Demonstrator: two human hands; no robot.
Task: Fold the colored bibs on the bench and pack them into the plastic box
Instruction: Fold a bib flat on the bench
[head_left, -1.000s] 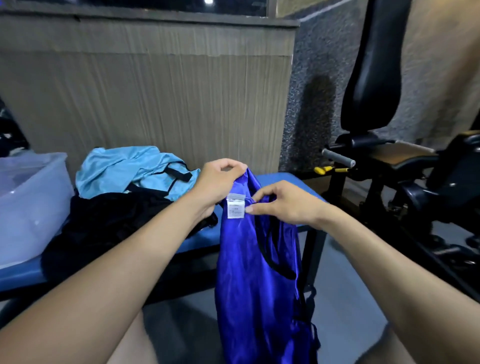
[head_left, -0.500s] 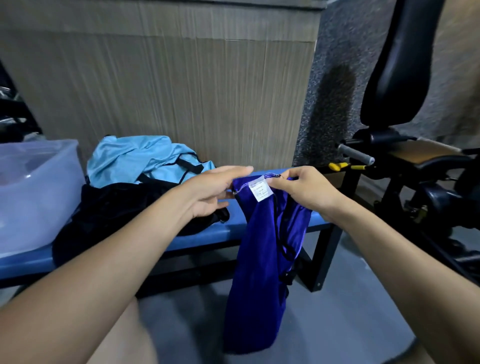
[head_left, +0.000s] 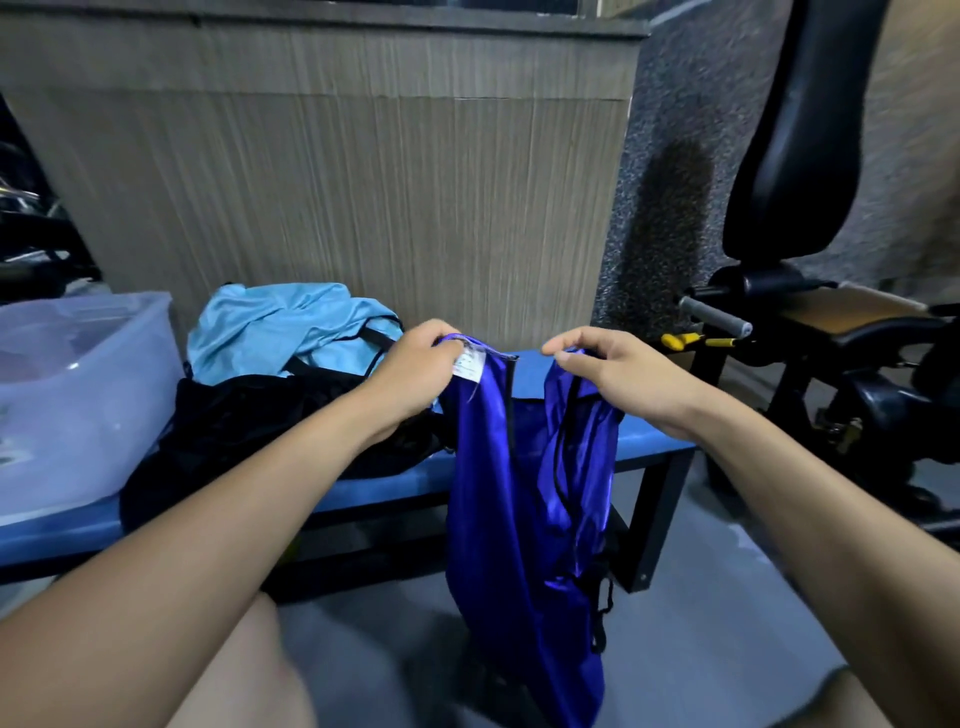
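Note:
A shiny dark blue bib (head_left: 524, 499) with black trim hangs in front of the blue bench (head_left: 644, 447), held up by its top. My left hand (head_left: 415, 369) grips one shoulder strap beside the white label (head_left: 467, 366). My right hand (head_left: 618, 374) pinches the other strap, a short gap away. A light blue bib (head_left: 280, 325) and a black bib (head_left: 249, 431) lie crumpled on the bench. The clear plastic box (head_left: 78, 389) stands at the bench's left end.
A wood-panelled wall rises right behind the bench. Black gym equipment (head_left: 810, 332) with a padded seat, a grey handle and yellow pins stands at the right. Grey floor lies below the hanging bib.
My hands have moved apart, spreading the top of the dark blue bib so its two straps separate. The label now sits by my left hand.

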